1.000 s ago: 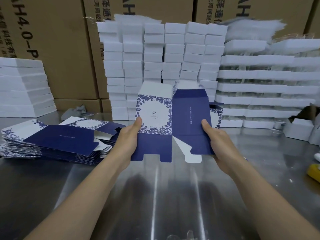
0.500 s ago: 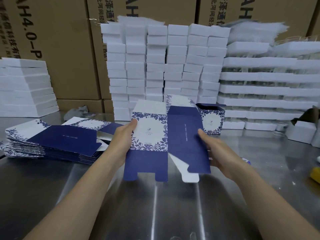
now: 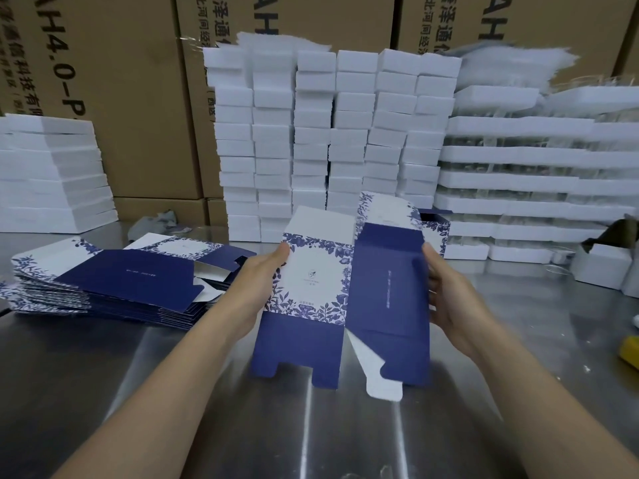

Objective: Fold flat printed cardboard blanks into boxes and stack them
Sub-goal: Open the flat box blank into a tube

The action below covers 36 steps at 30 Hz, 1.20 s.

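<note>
I hold a blue-and-white printed cardboard blank (image 3: 345, 292) upright over the steel table (image 3: 173, 392), partly opened into a tube, its bottom flaps hanging down. My left hand (image 3: 257, 285) grips its left edge beside the white floral panel. My right hand (image 3: 449, 299) grips the right edge of the dark blue panel, thumb on the front. A pile of flat blanks (image 3: 114, 281) lies to the left of my left hand. A folded box (image 3: 434, 233) stands behind the blank, mostly hidden by it.
Stacks of white foam blocks (image 3: 332, 140) rise behind the blank, with white trays (image 3: 536, 181) at right and more white slabs (image 3: 52, 174) at left. Brown cartons (image 3: 114, 81) line the back. A small white box (image 3: 601, 267) and a yellow object (image 3: 631, 350) sit at right.
The blank came down and towards me between both hands, and its two front panels have angled apart a little more. Both hands kept their grip on its edges.
</note>
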Each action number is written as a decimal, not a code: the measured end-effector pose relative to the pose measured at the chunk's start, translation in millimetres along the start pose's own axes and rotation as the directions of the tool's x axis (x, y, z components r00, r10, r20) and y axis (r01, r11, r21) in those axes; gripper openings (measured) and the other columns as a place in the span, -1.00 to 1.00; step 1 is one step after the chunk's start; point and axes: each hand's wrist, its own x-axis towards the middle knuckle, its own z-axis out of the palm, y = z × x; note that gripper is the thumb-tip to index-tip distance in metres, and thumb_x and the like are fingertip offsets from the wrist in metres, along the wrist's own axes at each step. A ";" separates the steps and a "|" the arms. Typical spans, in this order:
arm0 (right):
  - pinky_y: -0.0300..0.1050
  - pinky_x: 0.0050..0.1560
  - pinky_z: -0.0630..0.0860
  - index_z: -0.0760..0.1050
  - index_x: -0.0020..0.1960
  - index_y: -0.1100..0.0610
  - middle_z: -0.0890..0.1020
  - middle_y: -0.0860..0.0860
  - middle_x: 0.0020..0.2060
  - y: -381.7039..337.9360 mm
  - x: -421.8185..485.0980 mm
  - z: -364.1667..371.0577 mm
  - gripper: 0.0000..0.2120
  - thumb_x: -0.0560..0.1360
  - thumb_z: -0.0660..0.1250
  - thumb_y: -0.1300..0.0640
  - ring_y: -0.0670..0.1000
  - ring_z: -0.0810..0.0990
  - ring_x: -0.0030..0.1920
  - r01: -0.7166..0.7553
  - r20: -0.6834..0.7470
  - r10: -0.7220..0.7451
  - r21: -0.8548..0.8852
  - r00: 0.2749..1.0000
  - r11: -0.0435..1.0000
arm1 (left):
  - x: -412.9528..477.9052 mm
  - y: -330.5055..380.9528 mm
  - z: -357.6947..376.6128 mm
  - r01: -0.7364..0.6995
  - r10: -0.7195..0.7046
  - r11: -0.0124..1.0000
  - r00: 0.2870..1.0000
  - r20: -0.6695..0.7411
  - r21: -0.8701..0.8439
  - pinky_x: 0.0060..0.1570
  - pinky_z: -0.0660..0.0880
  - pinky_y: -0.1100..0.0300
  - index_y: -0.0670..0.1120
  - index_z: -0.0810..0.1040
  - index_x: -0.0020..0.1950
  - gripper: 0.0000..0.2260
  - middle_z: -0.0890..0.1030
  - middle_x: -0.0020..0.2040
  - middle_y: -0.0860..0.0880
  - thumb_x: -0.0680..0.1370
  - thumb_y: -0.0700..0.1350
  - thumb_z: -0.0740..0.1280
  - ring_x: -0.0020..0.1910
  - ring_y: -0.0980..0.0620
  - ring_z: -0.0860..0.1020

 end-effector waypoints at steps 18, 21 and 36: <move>-0.31 -0.33 0.59 0.74 0.02 -0.04 0.79 -0.11 -0.14 1.9 -2.4 9.4 -0.60 0.72 0.19 -0.18 -0.11 0.77 -0.19 0.091 -0.086 -0.107 -0.176 0.990 0.980 | -4.1 0.4 5.0 0.033 -0.033 0.999 0.999 -0.003 0.022 0.11 0.57 0.07 0.02 0.79 0.00 -0.53 0.79 0.01 0.00 0.65 0.33 0.26 -0.01 0.00 0.76; -0.32 -0.28 0.52 0.74 -0.22 -0.16 0.77 -0.13 -0.23 -1.1 -6.7 12.6 -0.54 0.71 0.20 -0.19 -0.19 0.70 -0.30 0.143 -0.120 -0.172 -0.217 0.978 0.966 | -4.3 -0.9 6.6 0.035 -0.035 0.999 0.999 -0.003 0.032 0.32 0.56 0.00 0.00 0.76 0.10 -0.52 0.79 0.05 0.01 0.68 0.31 0.21 0.08 -0.03 0.75; 0.06 0.03 0.68 0.70 0.10 0.00 0.78 -0.09 -0.02 6.1 2.9 10.2 -0.77 0.72 0.27 0.02 -0.09 0.73 -0.14 0.172 -0.174 -0.186 -0.093 0.967 0.981 | -6.7 1.3 8.0 0.056 -0.053 0.987 0.998 0.025 -0.148 0.32 0.57 -0.08 0.04 0.70 0.26 -0.66 0.76 0.17 0.04 0.66 0.21 0.33 0.20 -0.02 0.71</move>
